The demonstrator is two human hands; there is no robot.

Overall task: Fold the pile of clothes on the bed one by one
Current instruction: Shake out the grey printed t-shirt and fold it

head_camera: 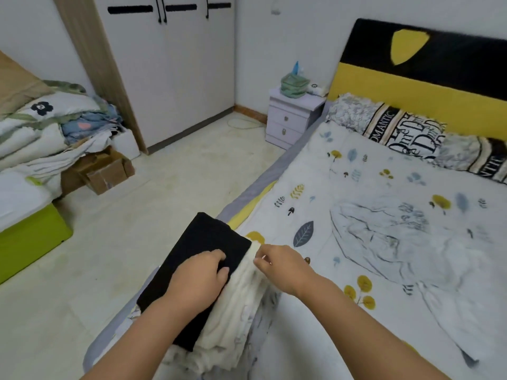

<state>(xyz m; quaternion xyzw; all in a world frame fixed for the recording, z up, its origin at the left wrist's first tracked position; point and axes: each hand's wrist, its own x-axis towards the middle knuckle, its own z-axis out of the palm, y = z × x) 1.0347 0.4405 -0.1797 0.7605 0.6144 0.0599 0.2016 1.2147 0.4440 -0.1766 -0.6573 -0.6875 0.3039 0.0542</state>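
Black garment (folded flat) tops cream clothes.

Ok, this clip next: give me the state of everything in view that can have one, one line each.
black garment: folded, on the stack at the bed edge.
cream garment: folded, under the black one.
left hand: fingers curled, gripping the black garment.
right hand: fingers pinching the cream garment's edge.
wardrobe: doors closed.
nightstand: both drawers closed.
cardboard box: flaps open.
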